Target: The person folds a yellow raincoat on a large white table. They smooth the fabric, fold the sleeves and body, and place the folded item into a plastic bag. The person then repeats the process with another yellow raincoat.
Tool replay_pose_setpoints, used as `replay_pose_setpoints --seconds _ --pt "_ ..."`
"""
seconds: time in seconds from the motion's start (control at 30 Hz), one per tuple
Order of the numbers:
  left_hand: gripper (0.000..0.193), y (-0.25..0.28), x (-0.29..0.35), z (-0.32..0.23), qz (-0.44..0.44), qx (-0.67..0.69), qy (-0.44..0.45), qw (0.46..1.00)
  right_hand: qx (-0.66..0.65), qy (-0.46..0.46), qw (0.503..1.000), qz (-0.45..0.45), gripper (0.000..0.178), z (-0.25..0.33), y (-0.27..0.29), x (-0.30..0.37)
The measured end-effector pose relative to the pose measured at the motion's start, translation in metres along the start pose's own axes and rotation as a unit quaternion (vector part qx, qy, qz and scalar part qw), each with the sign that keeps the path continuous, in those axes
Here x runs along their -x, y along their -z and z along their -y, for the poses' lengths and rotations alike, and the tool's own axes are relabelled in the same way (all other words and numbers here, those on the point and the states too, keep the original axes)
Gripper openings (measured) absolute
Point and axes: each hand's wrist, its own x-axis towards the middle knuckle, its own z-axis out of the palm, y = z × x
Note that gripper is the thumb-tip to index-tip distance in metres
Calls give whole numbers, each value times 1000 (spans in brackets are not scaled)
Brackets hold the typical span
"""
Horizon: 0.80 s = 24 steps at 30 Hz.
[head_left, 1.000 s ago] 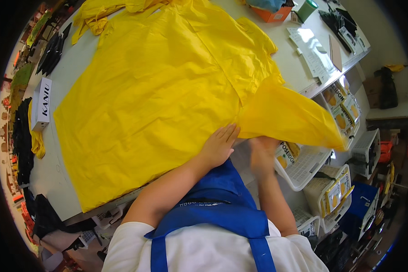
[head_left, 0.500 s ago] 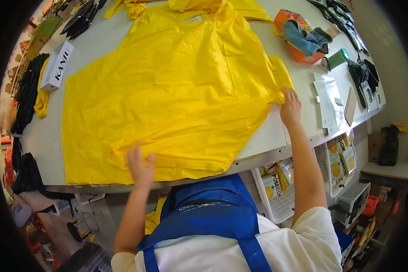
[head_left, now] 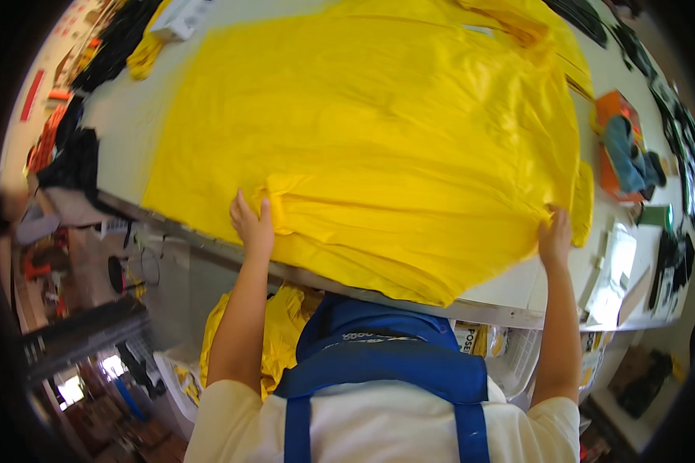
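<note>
A yellow raincoat [head_left: 394,131] lies spread over the white table, its sleeve folded across the front with the cuff [head_left: 286,202] toward the left. Beside that cuff rests my left hand [head_left: 253,228], thumb and fingers apart, touching the fabric. At the raincoat's right edge, my right hand [head_left: 556,238] has its fingers closed on a bit of the bunched yellow cloth. Some of the coat's collar end reaches the top of the view.
An orange box [head_left: 615,108] with a blue-grey cloth [head_left: 625,154] stands at the right, near a green cylinder [head_left: 656,216] and papers [head_left: 615,262]. Black items line the right and left edges. Below the table, yellow fabric [head_left: 286,339] lies near a white basket [head_left: 179,393].
The view has turned, shifting the table contents rightward. My left hand, blurred before, has come to rest beside the sleeve's cuff. My right hand stays at the coat's right edge.
</note>
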Motion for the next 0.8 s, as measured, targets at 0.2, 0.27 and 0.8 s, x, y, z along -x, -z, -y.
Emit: replay_pose_setpoints --seconds 0.2,0.27,0.8 --pt "31 56 -26 -17 220 445 182 849 -105 72 988 -90 39 149 6 14" --pt "26 82 -7 -65 245 506 171 809 -392 68 915 74 28 240 19 24" --pt "24 70 59 -121 464 656 164 572 -890 -136 353 252 34 337 92 29"
